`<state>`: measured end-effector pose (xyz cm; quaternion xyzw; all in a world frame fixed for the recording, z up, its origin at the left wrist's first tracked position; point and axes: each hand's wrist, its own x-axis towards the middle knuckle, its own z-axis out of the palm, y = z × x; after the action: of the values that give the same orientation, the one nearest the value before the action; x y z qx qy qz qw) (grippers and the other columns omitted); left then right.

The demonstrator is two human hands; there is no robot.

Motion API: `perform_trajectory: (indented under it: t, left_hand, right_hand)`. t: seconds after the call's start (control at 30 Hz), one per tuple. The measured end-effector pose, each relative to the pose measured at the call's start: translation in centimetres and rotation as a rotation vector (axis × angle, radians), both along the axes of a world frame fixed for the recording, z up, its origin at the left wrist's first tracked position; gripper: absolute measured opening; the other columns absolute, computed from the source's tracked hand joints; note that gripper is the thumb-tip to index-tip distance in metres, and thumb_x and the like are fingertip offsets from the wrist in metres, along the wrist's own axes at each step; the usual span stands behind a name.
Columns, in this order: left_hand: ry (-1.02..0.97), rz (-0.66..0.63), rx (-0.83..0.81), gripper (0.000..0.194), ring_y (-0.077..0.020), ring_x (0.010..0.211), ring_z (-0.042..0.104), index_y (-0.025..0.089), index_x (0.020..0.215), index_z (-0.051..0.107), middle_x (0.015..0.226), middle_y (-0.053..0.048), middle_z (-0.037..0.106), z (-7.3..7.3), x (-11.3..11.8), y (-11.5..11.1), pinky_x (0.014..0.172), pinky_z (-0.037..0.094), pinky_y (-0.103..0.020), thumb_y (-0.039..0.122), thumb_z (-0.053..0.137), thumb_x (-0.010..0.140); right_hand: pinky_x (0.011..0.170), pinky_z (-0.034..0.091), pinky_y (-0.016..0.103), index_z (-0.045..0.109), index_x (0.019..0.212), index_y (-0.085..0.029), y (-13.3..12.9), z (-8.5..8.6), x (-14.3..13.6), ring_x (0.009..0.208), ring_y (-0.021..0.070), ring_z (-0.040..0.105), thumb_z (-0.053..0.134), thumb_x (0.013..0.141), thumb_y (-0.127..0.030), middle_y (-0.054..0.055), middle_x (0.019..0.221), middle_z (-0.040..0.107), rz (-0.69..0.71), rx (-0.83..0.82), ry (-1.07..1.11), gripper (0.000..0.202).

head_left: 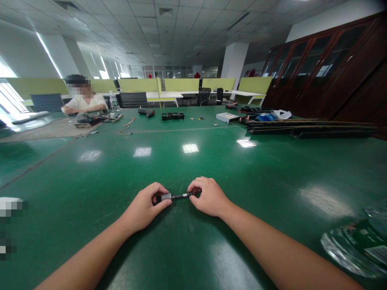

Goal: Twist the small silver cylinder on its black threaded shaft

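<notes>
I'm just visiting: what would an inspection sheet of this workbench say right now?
Surface: green table, glossy, with ceiling lights reflected in it.
Job's things: small rod-shaped part, grey at one end and dark along the rest, held low over the table between both hands.
Clutter: tools and boxes along the far edge; long dark rails at far right; clear plastic bag at near right.
Hands: left hand grips the grey end; right hand pinches the dark end.
Cables: thin cord lying far left.
Surroundings: open office, another person seated at the far end, wooden cabinets on the right.
</notes>
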<state>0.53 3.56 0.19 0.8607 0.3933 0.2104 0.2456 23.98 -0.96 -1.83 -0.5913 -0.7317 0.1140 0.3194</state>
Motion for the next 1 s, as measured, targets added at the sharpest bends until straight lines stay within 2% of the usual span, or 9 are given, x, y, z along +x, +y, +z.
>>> perform_trajectory:
  t: [0.13,0.3,0.43,0.53,0.67,0.83,1.0]
  left_hand:
    - [-0.004,-0.002,-0.011,0.019,-0.0168,0.069,0.054,0.02,0.096,0.063,0.082,-0.001,0.063,0.0,0.0,0.0,0.064,0.043,-0.027,0.036,0.065,0.085]
    - [-0.016,-0.078,-0.024,0.018,-0.017,0.075,0.055,0.021,0.097,0.063,0.09,-0.001,0.064,0.0,-0.1,0.0,0.069,0.043,-0.028,0.031,0.067,0.083]
    - [-0.006,-0.108,-0.023,0.021,-0.0178,0.079,0.056,0.021,0.099,0.063,0.091,0.0,0.065,0.0,-0.1,-0.1,0.07,0.043,-0.028,0.028,0.07,0.081]
    - [0.004,-0.108,-0.025,0.02,-0.018,0.079,0.057,0.021,0.099,0.063,0.091,0.0,0.065,0.0,0.0,-0.1,0.07,0.043,-0.027,0.027,0.07,0.081]
    - [0.003,-0.107,-0.032,0.021,-0.0182,0.08,0.057,0.021,0.099,0.063,0.091,0.0,0.065,-0.1,-0.1,-0.1,0.07,0.043,-0.028,0.027,0.07,0.08]
    - [-0.023,-0.139,-0.04,0.02,-0.0184,0.083,0.058,0.021,0.098,0.063,0.093,0.0,0.065,-0.3,-0.1,-0.1,0.072,0.043,-0.028,0.026,0.07,0.081]
    - [-0.051,-0.169,-0.042,0.018,-0.0188,0.087,0.059,0.02,0.097,0.062,0.095,-0.001,0.065,-0.5,-0.1,-0.2,0.077,0.045,-0.029,0.025,0.07,0.081]
  right_hand:
    - [0.074,0.044,0.031,0.073,0.081,-0.022,-0.1,0.1,-0.4,0.078,0.0178,0.06,0.07,0.072,-0.014,0.001,0.078,0.07,0.073,-0.003,0.052,0.013]
    - [0.081,0.046,0.03,0.069,0.11,-0.023,-0.5,0.2,-1.2,0.081,0.0147,0.064,0.068,0.077,-0.008,0.0,0.089,0.074,0.216,-0.024,0.192,0.037]
    - [0.08,0.046,0.03,0.071,0.101,-0.022,-0.7,0.3,-1.4,0.08,0.0146,0.063,0.068,0.079,-0.01,0.0,0.087,0.073,0.234,0.009,0.163,0.025]
    - [0.081,0.045,0.032,0.072,0.097,-0.022,-0.7,0.2,-1.3,0.083,0.0166,0.062,0.071,0.076,-0.011,0.001,0.088,0.073,0.25,0.022,0.119,0.024]
    - [0.085,0.043,0.034,0.072,0.097,-0.021,-0.7,0.2,-1.3,0.089,0.0185,0.062,0.073,0.075,-0.013,0.002,0.092,0.073,0.283,0.026,0.071,0.023]
    - [0.087,0.041,0.035,0.072,0.105,-0.022,-0.8,0.3,-1.5,0.094,0.0192,0.061,0.069,0.083,-0.022,0.003,0.098,0.073,0.333,0.025,0.011,0.022]
    - [0.085,0.04,0.035,0.073,0.104,-0.023,-0.7,0.2,-1.5,0.091,0.0187,0.06,0.068,0.086,-0.025,0.003,0.092,0.072,0.344,0.024,-0.02,0.019]
